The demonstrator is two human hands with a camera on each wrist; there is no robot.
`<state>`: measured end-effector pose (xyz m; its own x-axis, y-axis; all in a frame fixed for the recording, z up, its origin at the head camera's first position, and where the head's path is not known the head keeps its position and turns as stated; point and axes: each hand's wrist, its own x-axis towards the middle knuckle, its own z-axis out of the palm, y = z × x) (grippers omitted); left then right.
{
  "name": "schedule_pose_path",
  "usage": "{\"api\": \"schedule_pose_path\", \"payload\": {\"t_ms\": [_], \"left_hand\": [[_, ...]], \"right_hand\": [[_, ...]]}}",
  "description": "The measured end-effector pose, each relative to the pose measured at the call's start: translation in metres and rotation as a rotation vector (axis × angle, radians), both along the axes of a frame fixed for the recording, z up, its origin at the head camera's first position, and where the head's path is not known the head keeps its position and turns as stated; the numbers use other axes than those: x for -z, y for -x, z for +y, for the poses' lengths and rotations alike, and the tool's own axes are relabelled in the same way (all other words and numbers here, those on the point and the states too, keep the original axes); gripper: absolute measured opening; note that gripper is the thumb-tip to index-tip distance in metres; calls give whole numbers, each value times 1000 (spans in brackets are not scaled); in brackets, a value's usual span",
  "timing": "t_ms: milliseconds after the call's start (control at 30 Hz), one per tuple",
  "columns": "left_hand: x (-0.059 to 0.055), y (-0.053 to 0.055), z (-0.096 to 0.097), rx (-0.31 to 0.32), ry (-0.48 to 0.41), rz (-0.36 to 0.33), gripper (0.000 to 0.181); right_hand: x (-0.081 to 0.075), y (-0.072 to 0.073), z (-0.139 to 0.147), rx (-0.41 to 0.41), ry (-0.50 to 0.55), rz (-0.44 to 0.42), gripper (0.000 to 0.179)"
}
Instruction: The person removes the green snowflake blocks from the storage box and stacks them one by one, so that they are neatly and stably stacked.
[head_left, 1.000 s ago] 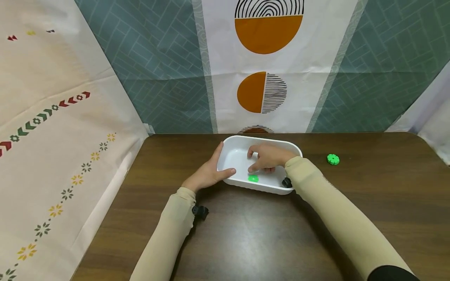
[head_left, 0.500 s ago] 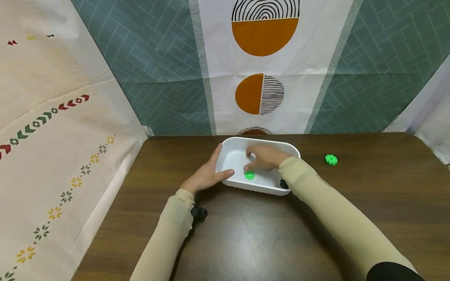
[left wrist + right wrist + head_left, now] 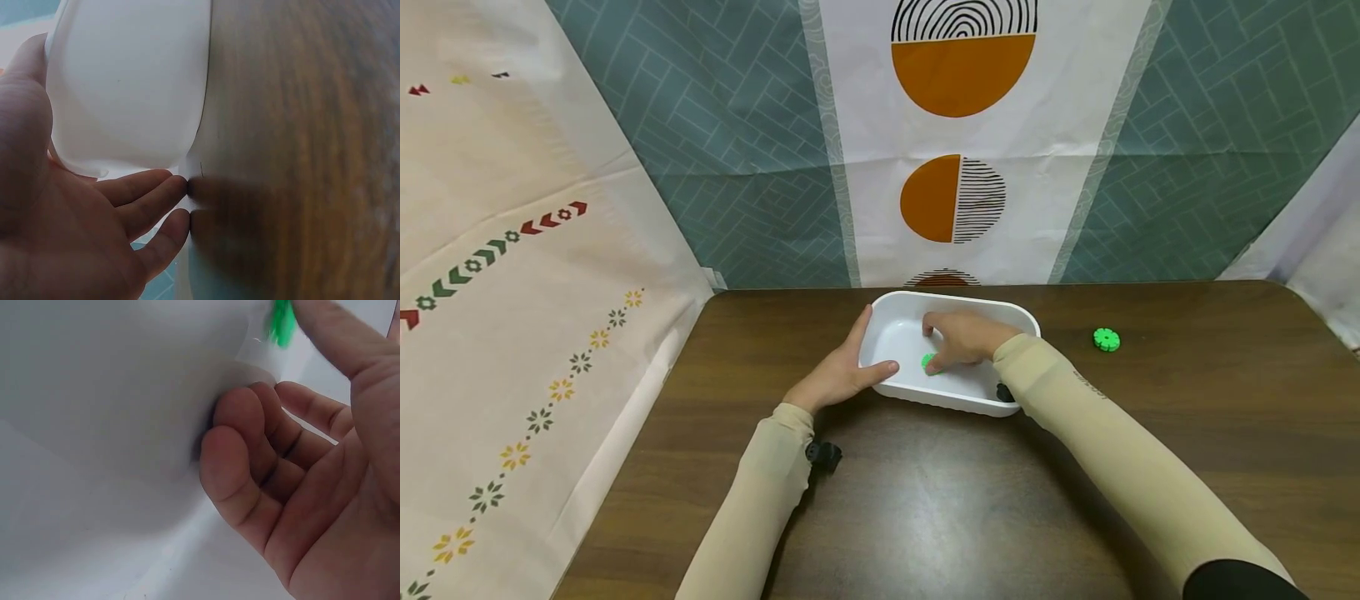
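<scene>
A white rectangular tray (image 3: pixel 895 333) lies on the brown table. My left hand (image 3: pixel 838 375) holds its left end, the thumb over the near rim and the fingers along the outer side. In the left wrist view the fingers of that hand (image 3: pixel 119 219) show beside the tray wall (image 3: pixel 131 94). Inside the tray is my right hand (image 3: pixel 966 340), thumb tip on a green notched disc (image 3: pixel 927 361) and partly covering it. The index finger stands apart from the disc. In the right wrist view the disc (image 3: pixel 283 324) is at the thumb, while other fingers (image 3: pixel 228 465) bend loosely against the tray floor.
A second green notched disc (image 3: pixel 1107 339) lies on the table (image 3: pixel 1195 392) to the right of the tray. Behind the table's far edge hangs a patterned cloth (image 3: pixel 760 167). A pale printed cloth (image 3: pixel 587 275) slopes down on the left.
The green disc in the tray has shifted away from the near wall and slightly left, with the right thumb now over part of it. The left hand keeps its hold on the tray.
</scene>
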<state>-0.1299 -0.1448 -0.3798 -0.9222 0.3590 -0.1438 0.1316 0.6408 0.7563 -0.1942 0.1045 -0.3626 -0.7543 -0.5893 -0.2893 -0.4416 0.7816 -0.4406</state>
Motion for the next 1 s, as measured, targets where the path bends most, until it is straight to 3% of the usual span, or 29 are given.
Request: {"api": "schedule_pose_path", "payload": {"t_ms": [167,1000], "left_hand": [[1,0,-1,-6,-9,-3,107],[2,2,-1,1,-16,-4,106]], "right_hand": [[0,0,0,20,31,-32,36],[0,0,-1,53,35,-69,19]]}}
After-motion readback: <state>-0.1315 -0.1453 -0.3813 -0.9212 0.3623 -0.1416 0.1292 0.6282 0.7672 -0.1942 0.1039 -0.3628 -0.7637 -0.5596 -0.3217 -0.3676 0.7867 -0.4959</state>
